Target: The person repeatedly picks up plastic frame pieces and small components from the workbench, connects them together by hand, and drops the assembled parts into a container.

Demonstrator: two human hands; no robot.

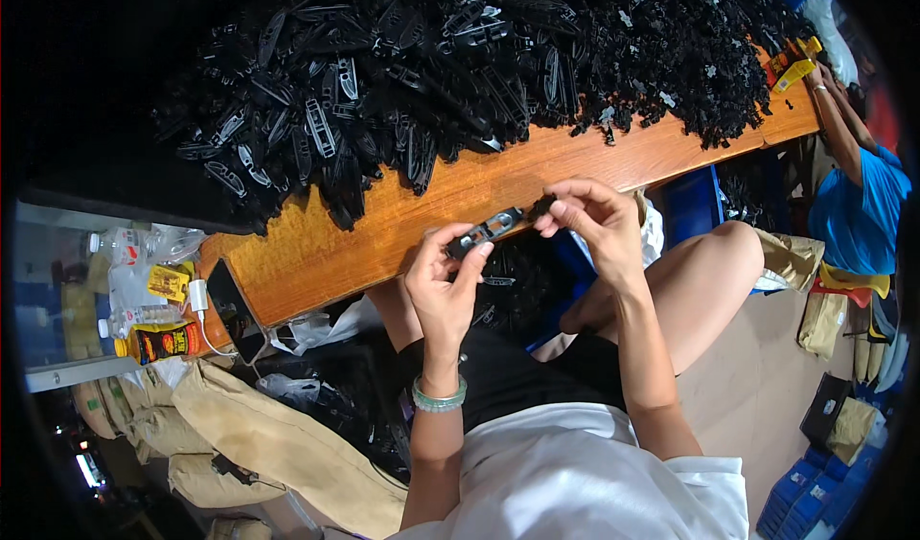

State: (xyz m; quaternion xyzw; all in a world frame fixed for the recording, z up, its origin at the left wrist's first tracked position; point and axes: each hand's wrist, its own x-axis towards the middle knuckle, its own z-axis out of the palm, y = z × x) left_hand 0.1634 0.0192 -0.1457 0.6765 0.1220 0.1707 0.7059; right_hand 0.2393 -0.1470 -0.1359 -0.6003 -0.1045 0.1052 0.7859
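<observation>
My left hand (447, 264) is closed on a long black plastic part with cut-out openings (487, 233), held tilted up to the right. Just beyond its far end, my right hand (594, 219) pinches a small black plastic piece (542, 206) between thumb and fingers. The two pieces are close together; whether they touch I cannot tell. Both hands are over the near edge of the wooden table (402, 216). A heap of similar long black parts (321, 123) lies on the table beyond my left hand. Smaller black pieces (671, 61) are heaped farther right.
A phone (236, 310) with a white charger (197, 296) sits at the table's left end, near plastic bottles (120, 245) and snack packets (165, 341). Brown sacks (278, 435) lie at lower left. A blue bin (692, 203) stands under the table. A co-worker in blue (861, 209) sits at right.
</observation>
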